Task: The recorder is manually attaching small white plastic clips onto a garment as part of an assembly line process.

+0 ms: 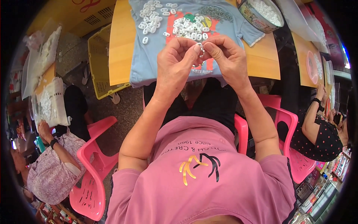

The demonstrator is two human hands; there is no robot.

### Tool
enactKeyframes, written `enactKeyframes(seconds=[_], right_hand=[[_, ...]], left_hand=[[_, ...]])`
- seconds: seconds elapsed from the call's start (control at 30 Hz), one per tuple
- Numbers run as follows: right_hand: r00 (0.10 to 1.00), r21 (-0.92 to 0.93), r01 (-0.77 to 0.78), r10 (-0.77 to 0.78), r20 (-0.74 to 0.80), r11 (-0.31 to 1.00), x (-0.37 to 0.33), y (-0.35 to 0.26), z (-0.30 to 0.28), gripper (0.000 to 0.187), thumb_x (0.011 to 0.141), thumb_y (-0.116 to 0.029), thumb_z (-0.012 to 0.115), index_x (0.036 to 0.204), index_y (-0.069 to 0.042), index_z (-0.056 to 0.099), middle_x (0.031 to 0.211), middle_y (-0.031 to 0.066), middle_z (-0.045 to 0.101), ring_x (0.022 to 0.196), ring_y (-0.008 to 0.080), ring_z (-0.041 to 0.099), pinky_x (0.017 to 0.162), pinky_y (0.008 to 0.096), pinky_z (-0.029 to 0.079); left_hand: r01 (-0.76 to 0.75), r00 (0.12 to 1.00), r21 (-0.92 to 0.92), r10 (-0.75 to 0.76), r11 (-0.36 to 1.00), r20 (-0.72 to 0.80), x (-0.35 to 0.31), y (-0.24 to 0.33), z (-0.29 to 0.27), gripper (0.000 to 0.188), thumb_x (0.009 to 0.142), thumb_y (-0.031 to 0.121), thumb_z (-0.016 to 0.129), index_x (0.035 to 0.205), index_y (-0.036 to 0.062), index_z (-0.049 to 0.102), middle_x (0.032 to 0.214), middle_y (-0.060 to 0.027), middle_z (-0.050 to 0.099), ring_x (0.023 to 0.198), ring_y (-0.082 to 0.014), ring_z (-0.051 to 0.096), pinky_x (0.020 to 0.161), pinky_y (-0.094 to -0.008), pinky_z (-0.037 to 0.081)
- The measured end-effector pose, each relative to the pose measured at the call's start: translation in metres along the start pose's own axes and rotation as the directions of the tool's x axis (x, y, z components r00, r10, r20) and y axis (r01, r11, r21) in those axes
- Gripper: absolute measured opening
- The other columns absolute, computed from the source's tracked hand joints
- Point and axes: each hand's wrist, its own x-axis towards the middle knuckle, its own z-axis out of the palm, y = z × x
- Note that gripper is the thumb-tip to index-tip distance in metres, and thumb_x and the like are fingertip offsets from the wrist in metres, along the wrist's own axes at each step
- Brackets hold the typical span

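Observation:
Both my hands meet above the front of a blue printed T-shirt (149, 61) spread over the table. My left hand (175, 61) and my right hand (228, 59) pinch a small white and silvery piece (200, 48) between thumbs and fingertips. Its exact kind is too small to tell, and the fingers partly cover it. Just beyond them lies a heap of white oval plastic pieces with two holes (189, 28). A second group of the same white pieces (150, 20) spreads at the far left of the shirt. Thin dark metal bits (216, 14) lie piled at the far right.
A round printed tin (257, 23) of white pieces stands at the table's far right corner. Left of the wooden table (121, 48) is a yellow plastic crate (100, 74). Pink chairs (91, 179) stand on both sides, with a person (56, 164) at left and another (317, 130) at right.

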Motion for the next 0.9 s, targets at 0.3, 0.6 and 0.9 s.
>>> enactKeyframes(seconds=[0.3, 0.6, 0.9], right_hand=[[0.997, 0.071, -0.062, 0.065, -0.037, 0.996, -0.001, 0.002, 0.003, 0.014, 0.095, -0.009, 0.060, 0.102, 0.003, 0.062, 0.091, 0.0050, 0.065, 0.078, 0.0109, 0.063, 0.072, 0.0240, 0.053], [0.865, -0.523, 0.498, -0.348, 0.363, 0.692, 0.012, -0.022, -0.027, 0.011, 0.089, -0.006, 0.065, 0.091, 0.003, 0.059, 0.078, 0.0100, 0.057, 0.067, 0.0228, 0.057, 0.059, 0.0325, 0.046], [0.840, -0.484, 0.527, -0.338, 0.425, 0.698, -0.004, -0.018, -0.023, 0.011, 0.089, -0.005, 0.062, 0.082, 0.001, 0.055, 0.072, 0.0117, 0.052, 0.061, 0.0296, 0.052, 0.053, 0.0366, 0.040]], left_hand=[[-0.024, 1.000, 0.051, 0.025, 0.998, -0.014, 0.006, -0.002, 0.003, 0.016, 0.092, 0.010, 0.064, 0.097, -0.0052, 0.059, 0.085, -0.0081, 0.067, 0.075, -0.0110, 0.065, 0.065, -0.0239, 0.054], [0.103, 0.987, 0.029, -0.105, 0.994, 0.122, 0.000, 0.003, -0.005, 0.016, 0.092, 0.012, 0.065, 0.098, -0.0030, 0.060, 0.084, -0.0055, 0.066, 0.075, -0.0086, 0.062, 0.064, -0.0223, 0.050], [0.044, 0.991, 0.169, -0.064, 0.985, 0.114, -0.025, 0.003, 0.000, 0.012, 0.093, 0.008, 0.062, 0.097, -0.0035, 0.059, 0.083, -0.0042, 0.066, 0.077, -0.0069, 0.062, 0.065, -0.0217, 0.051]])
